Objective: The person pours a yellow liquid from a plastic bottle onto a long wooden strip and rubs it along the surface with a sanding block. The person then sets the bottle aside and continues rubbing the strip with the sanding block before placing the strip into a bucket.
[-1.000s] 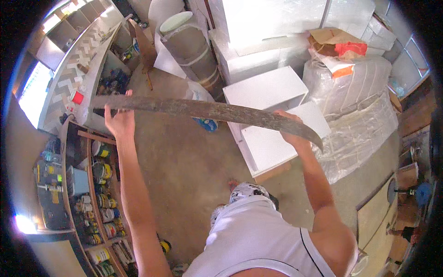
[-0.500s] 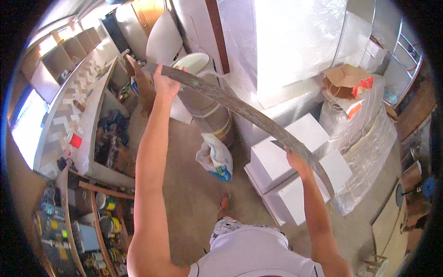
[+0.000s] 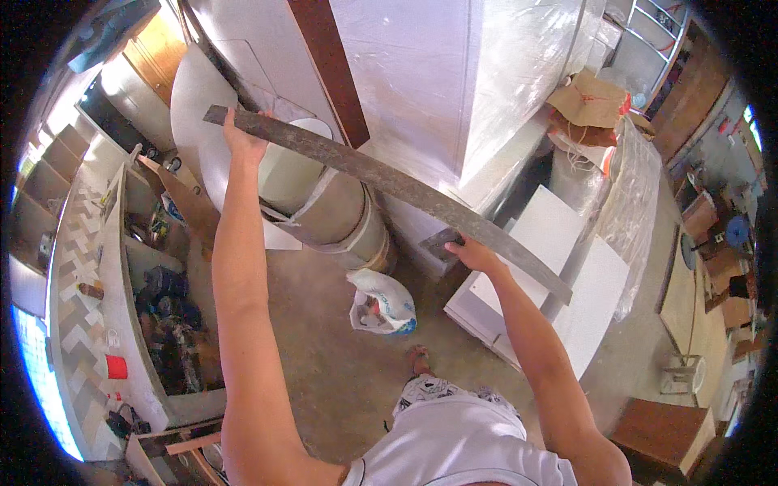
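Note:
A long, narrow grey plank (image 3: 365, 166) with a rough, weathered-looking face stretches across in front of me, slanting from upper left down to the right. My left hand (image 3: 245, 142) is wrapped round it close to its far left end. Nearer the other end, my right hand (image 3: 476, 255) grips its lower edge, and the tip runs on past that hand. A small dark flat piece (image 3: 440, 242) shows beside my right fingertips; whether it is held or part of something behind cannot be made out. The fingers behind the plank are partly hidden.
Below the plank stand a large drum-like roll (image 3: 340, 219) and a white plastic bag (image 3: 381, 301). White boxes or panels (image 3: 539, 243) lie at right, near a plastic-wrapped stack (image 3: 636, 211) topped by a brown paper bag (image 3: 590, 101). A cluttered workbench (image 3: 113, 267) runs along the left.
My view has turned to the right. The plank has shifted left in the picture with both hands still on it, and its left end now shows clearly past my left hand.

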Action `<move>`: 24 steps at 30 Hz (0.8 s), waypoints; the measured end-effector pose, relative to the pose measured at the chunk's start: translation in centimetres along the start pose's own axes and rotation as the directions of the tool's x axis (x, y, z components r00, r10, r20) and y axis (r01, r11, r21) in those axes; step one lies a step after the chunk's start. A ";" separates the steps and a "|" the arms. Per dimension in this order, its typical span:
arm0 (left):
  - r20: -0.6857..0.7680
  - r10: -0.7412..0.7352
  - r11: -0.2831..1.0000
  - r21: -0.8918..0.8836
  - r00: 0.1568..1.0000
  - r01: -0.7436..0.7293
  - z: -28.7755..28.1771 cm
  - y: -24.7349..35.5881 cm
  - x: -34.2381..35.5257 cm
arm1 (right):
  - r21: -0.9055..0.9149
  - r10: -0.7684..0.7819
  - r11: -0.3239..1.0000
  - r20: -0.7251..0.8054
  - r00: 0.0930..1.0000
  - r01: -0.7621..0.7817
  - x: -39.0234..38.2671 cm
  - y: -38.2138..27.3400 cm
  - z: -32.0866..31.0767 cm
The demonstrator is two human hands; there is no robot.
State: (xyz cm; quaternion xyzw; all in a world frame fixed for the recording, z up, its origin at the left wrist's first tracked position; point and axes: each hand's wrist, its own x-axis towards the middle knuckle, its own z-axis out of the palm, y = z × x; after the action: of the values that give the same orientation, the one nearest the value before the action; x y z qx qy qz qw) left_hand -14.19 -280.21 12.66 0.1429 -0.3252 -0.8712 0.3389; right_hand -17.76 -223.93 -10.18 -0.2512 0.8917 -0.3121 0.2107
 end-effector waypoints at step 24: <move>-0.192 -0.035 0.959 0.270 0.981 0.087 -12.7 6.5 13.6 | 0.168 -0.126 0.974 -0.159 0.979 0.153 5.6 -7.1 11.3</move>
State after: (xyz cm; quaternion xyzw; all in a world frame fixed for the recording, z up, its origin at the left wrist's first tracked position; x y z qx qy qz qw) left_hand -14.92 -299.14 7.06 0.2793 -0.4061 -0.8102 0.3172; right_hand -13.90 -237.08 -14.85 -0.2694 0.8531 -0.4231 0.1435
